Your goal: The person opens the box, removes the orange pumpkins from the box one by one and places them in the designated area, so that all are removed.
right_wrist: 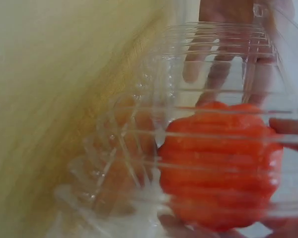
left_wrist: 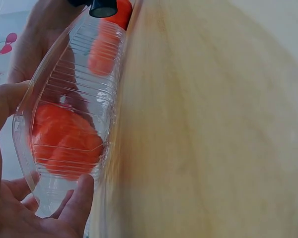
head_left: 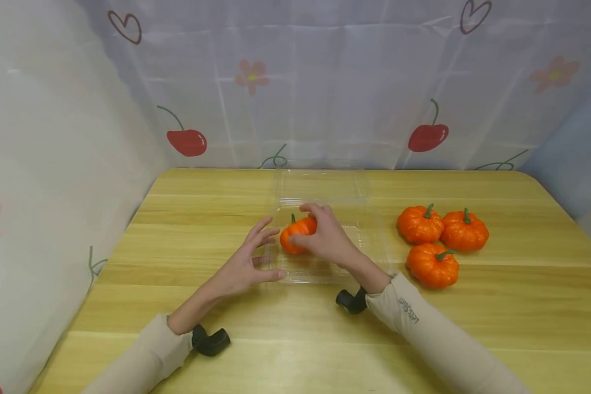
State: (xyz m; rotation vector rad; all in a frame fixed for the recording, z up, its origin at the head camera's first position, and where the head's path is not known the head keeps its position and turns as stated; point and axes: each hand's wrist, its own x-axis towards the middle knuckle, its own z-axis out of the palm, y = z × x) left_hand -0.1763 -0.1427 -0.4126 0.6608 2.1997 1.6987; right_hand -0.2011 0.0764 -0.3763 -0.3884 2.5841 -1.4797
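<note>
While the left hand [head_left: 241, 268] steadies the clear box [head_left: 369, 241] on the table [head_left: 285, 350] with fingers spread, the right hand [head_left: 325, 235], fingers curled round a pumpkin [head_left: 295, 236], sets it inside; letting go and fetching the three pumpkins [head_left: 440, 241] nearby likely follows.

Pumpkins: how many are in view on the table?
4. One pumpkin sits in the clear container, held by the right hand. Three more cluster to the right: back left, back right, front. None seem hidden.
</note>
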